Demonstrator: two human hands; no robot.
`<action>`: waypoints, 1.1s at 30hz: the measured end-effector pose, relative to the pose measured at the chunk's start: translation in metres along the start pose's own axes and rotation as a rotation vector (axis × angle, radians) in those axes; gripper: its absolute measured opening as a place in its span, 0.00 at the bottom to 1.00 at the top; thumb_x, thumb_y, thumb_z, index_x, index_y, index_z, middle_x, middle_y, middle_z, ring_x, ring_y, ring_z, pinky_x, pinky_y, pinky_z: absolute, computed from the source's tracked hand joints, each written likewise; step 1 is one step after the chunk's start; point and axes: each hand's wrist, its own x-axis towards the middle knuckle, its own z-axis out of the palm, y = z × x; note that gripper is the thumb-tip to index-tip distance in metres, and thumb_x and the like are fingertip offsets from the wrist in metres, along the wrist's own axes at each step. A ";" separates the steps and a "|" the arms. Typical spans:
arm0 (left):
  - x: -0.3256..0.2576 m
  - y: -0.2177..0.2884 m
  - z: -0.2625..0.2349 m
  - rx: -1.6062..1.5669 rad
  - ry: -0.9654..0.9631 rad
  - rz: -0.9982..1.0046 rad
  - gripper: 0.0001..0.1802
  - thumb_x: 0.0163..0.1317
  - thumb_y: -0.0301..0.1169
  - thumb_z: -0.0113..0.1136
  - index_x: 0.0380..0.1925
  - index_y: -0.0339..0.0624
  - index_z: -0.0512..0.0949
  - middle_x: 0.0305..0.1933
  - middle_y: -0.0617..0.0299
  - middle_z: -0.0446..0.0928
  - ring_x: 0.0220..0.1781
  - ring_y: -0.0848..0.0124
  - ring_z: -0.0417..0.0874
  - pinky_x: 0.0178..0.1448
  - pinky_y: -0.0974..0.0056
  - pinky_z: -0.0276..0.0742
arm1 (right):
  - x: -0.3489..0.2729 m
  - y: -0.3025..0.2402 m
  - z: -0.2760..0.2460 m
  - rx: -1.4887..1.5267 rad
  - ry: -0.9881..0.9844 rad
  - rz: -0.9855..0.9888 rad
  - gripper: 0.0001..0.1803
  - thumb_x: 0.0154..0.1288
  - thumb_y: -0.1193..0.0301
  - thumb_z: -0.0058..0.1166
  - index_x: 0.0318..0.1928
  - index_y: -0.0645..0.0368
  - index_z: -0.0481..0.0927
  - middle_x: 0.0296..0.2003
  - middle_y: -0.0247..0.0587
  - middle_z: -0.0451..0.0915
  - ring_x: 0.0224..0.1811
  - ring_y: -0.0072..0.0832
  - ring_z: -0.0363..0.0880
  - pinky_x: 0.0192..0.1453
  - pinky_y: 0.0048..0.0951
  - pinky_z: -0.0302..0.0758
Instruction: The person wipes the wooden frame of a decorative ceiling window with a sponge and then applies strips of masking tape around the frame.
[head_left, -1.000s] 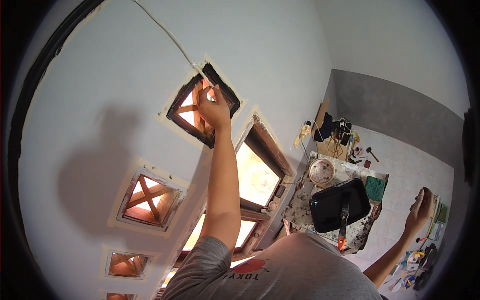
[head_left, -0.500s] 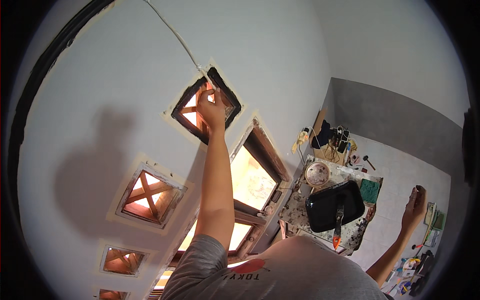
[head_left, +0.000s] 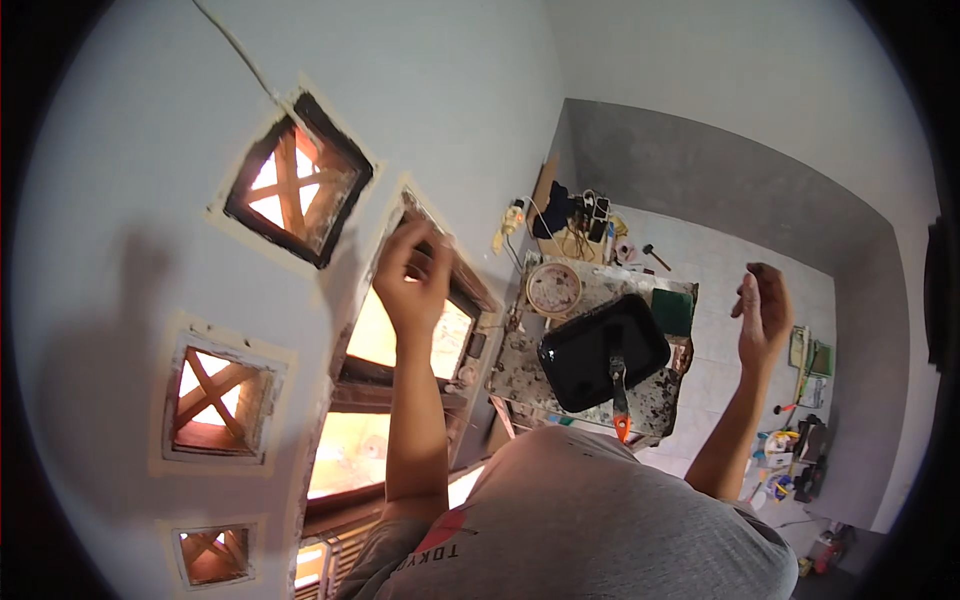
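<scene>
My left hand (head_left: 412, 285) is raised in front of the wooden window frame (head_left: 485, 290), fingers curled and thumb and fingertips close together. Whatever may be between them is too small to make out. Up and left of it, a square vent opening (head_left: 345, 150) with black-painted edges and crossed wooden slats is set in the pale wall. My right hand (head_left: 764, 315) is held up in the air on the right, fingers loosely bent and apart, with nothing visible in it. Between the hands, a black tray (head_left: 570, 375) of dark paint carries a paintbrush (head_left: 620, 400) with an orange handle end.
The tray stands on a paint-spattered table (head_left: 520, 385) beside a round tub (head_left: 554, 289) and a green pad (head_left: 672, 312). Unpainted vents (head_left: 268, 410) line the wall at left, edged with tape. A pale cable (head_left: 235, 45) runs down to the black-edged vent. A hammer (head_left: 656, 257) and tools lie beyond.
My left hand has come away from the black-edged vent, back and down to the window frame. My right hand has risen with its fingers bent more. The whole view has shifted right.
</scene>
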 end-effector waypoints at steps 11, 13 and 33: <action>-0.076 0.004 0.039 0.214 -0.711 0.232 0.17 0.59 0.28 0.76 0.50 0.54 0.92 0.77 0.55 0.75 0.78 0.49 0.74 0.83 0.42 0.60 | 0.047 -0.072 0.087 -0.235 -0.722 -0.175 0.16 0.67 0.82 0.67 0.55 0.67 0.86 0.45 0.44 0.88 0.46 0.30 0.87 0.56 0.33 0.81; -0.082 0.004 0.043 0.192 -0.677 0.246 0.12 0.60 0.29 0.76 0.45 0.54 0.91 0.75 0.58 0.78 0.78 0.51 0.74 0.84 0.40 0.57 | 0.047 -0.078 0.100 -0.264 -0.815 -0.232 0.18 0.65 0.82 0.68 0.55 0.67 0.86 0.45 0.45 0.88 0.47 0.32 0.87 0.57 0.34 0.81; -0.074 0.112 0.008 -0.099 -0.239 0.357 0.16 0.66 0.35 0.78 0.50 0.44 0.86 0.33 0.65 0.85 0.35 0.65 0.88 0.61 0.55 0.80 | -0.018 -0.108 0.136 0.078 -0.538 -0.301 0.12 0.64 0.89 0.65 0.47 0.68 0.85 0.48 0.48 0.87 0.51 0.33 0.86 0.63 0.33 0.79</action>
